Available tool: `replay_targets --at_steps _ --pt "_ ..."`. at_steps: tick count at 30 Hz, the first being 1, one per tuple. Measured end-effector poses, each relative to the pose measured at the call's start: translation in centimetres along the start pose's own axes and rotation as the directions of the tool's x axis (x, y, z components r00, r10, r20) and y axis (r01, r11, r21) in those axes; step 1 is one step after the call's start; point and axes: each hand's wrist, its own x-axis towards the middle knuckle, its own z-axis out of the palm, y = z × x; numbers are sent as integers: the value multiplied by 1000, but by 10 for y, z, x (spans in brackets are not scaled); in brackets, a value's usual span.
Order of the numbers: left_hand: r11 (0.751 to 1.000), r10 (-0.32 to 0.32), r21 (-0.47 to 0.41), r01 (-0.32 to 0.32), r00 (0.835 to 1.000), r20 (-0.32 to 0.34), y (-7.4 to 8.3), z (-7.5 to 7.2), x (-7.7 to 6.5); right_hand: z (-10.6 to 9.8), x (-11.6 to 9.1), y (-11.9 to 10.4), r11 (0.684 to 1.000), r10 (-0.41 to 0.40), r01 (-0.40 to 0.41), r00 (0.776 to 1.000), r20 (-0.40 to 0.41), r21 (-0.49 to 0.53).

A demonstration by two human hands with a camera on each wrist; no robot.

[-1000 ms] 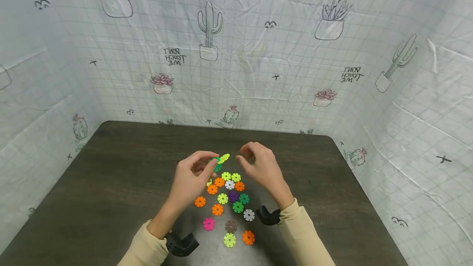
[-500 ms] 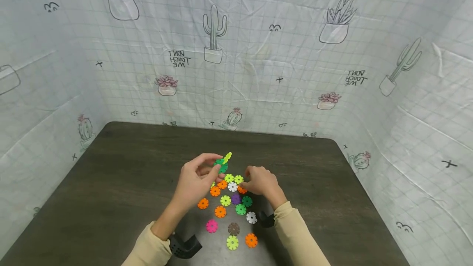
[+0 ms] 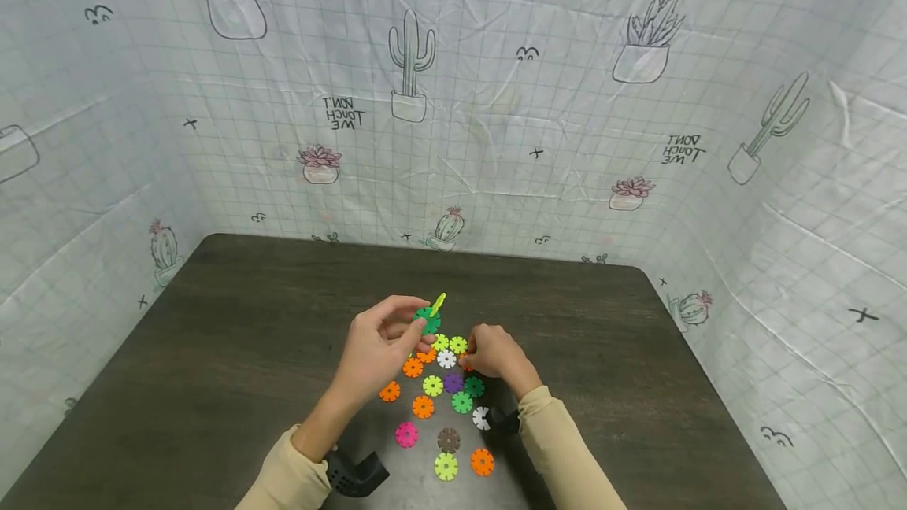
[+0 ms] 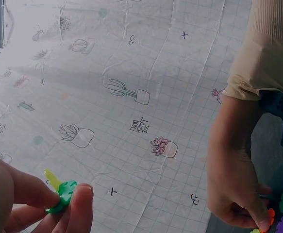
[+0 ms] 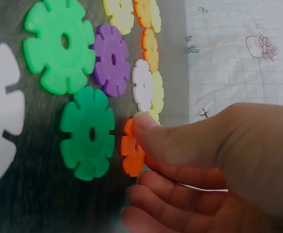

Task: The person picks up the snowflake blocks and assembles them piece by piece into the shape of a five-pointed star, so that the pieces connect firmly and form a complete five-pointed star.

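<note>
Raised above the table, my left hand point(image 3: 383, 345) pinches a green notched disc point(image 3: 428, 319) between thumb and fingers. A yellow notched disc point(image 3: 439, 303) is slotted into its upper edge and sticks out at an angle; both show in the left wrist view, the green disc point(image 4: 66, 195) partly covered by fingertips. Low over the scattered discs, my right hand point(image 3: 498, 354) has thumb and fingers on an orange disc point(image 5: 133, 150), which it pinches at the edge. A white disc point(image 5: 142, 86) and a dark green disc point(image 5: 89, 135) lie close by.
Several loose notched discs lie around the table's middle, among them a pink disc point(image 3: 406, 434), a brown disc point(image 3: 449, 440) and a purple disc point(image 3: 452, 382). Behind the dark table point(image 3: 248, 321) hangs a white curtain point(image 3: 482, 179) printed with cacti.
My right hand has come down from beside the joined discs to the orange disc and now pinches it. In my left hand the green disc has turned more into view.
</note>
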Motion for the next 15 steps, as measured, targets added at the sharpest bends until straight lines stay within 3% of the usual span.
replay_targets --at_steps 5,15 --pt "1000 5 -3 -5 1000 2 -1 0 0 -1 -1 -2 999 -13 12 999 31 30" --pt "1000 -10 -12 10 1000 -1 -2 0 -1 1 -3 -1 1000 -13 14 998 62 -14"
